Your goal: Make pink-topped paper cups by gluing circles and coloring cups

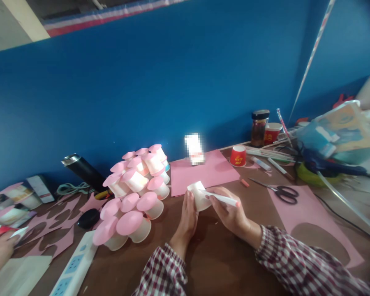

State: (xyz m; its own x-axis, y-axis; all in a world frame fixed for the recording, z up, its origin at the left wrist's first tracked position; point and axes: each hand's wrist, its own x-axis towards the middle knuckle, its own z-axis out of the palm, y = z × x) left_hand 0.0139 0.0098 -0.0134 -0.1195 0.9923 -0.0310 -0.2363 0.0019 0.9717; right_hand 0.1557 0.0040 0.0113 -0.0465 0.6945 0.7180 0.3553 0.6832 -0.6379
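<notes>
My left hand (188,213) is closed around the side of a white paper cup (200,202), held tilted above the brown table. In my right hand (232,217) is a white marker (225,200) with a reddish end, gripped like a pen. Its tip points at the cup; whether it touches cannot be made out. Beyond the cup lie pink paper sheets (209,168), with a bright phone-like object (194,148), blurred out, standing on them. To the left stand several white cups topped with pink paper cones (130,223).
At right lie scissors (285,194) on cut pink paper (336,230), a red cup (238,156), a lidded jar (259,129) and a clear plastic bag (342,131). At left are a power strip (84,250), a black flask (86,172), paper scraps and another person's hand (1,250).
</notes>
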